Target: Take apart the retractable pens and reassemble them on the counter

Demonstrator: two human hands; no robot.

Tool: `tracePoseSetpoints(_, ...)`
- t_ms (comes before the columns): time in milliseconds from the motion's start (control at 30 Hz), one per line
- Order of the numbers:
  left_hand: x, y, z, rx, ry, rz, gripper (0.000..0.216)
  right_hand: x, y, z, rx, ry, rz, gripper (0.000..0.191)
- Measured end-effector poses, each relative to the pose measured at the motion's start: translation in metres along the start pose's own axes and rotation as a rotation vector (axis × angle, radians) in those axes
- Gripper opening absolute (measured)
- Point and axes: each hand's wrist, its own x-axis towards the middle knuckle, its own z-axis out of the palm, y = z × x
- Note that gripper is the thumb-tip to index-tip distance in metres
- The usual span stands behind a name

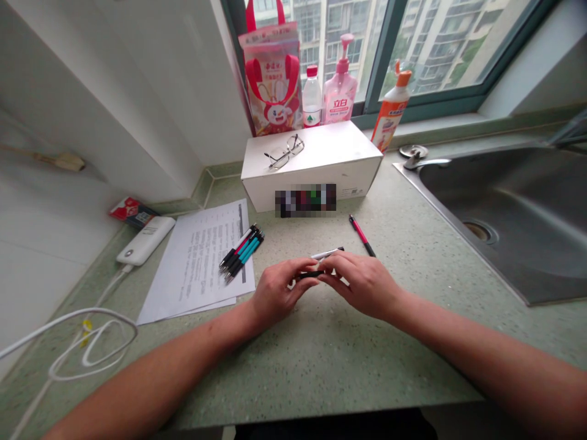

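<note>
Left hand (280, 286) and right hand (360, 281) pinch a black rod (310, 274), its long axis lying left-to-right.

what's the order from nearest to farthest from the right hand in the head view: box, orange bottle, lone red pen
From the right hand:
1. Lone red pen: just beyond it.
2. Box: farther back, toward the window.
3. Orange bottle: at the box's back right corner.
</note>
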Motion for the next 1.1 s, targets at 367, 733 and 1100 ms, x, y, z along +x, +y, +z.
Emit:
tracePoseSetpoints(367,0.0056,-0.0022,-0.0072,0.009,0.135,-0.026,0.006,0.0006,0.0057,-0.0012,0.165,-0.049,0.313,0.032)
tracePoseSetpoints(733,0.0063,-0.0017,-0.0086,0.006,0.142,-0.072,0.006,0.0,0.0049,-0.0019,0.336,-0.032,0.381,0.022)
tracePoseSetpoints(1100,0.0048,-0.0039,-0.0074,0.009,0.131,-0.038,0.005,0.0045,0.0028,-0.0019,0.431,-0.121,0.468,0.026)
